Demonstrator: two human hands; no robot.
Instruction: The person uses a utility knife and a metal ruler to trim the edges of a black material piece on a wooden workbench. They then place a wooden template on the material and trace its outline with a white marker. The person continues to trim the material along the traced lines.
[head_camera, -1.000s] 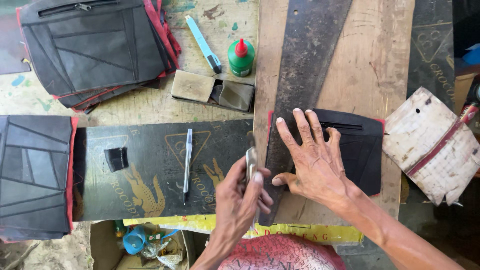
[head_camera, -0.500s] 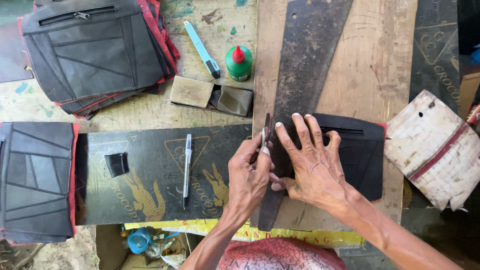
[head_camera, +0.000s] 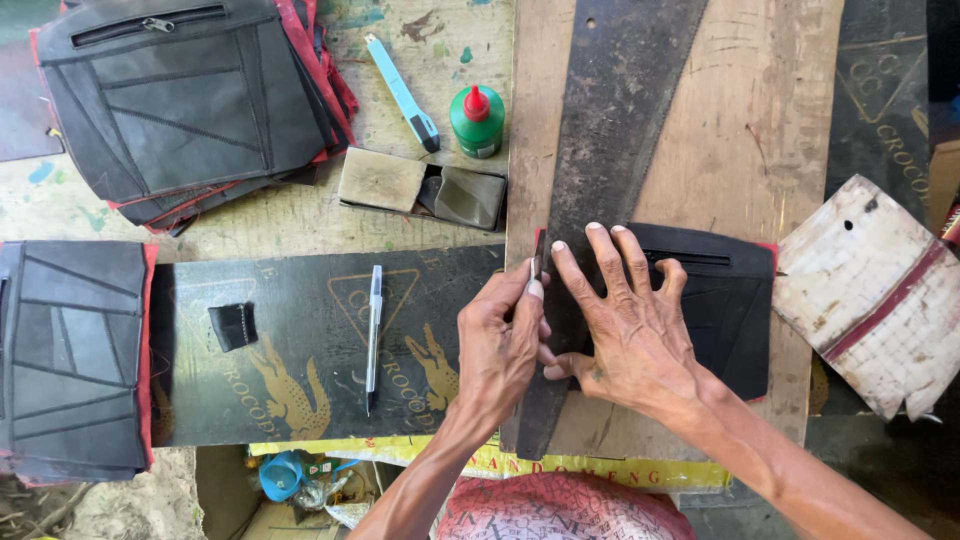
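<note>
While your right hand (head_camera: 635, 325) lies spread and flat on the black stitched panel (head_camera: 715, 300), that panel sits on the wooden board (head_camera: 760, 150) at about 3 o'clock from the middle of the view, with a red edge showing at its corners. Your fingers fan out toward 12 o'clock, palm down, pressing rather than gripping; they also rest on the long dark tapered strip (head_camera: 600, 170) that runs from 12 o'clock down to 6 o'clock across the board and over the panel's left end.

Your left hand (head_camera: 500, 350) is clenched around a small blade (head_camera: 538, 262), thumb and forefinger pinching it upright just beside the strip's left edge, close to your right forefinger.

At 9 o'clock from your left hand lies a black printed sheet (head_camera: 300, 400) with gold figures; on it rest a pen (head_camera: 373, 335) and a small black scrap (head_camera: 232, 326). Farther out at 9 o'clock is a pile of black panels edged in red (head_camera: 70, 360). At 10 o'clock sits another stack of zipped panels (head_camera: 180, 100). Toward 11 o'clock you have a light blue utility knife (head_camera: 402, 92), a green bottle with a red cap (head_camera: 477, 120) and two flat blocks (head_camera: 420, 188). At 3 o'clock, past the board, lies a worn white plank (head_camera: 880, 300).
</note>
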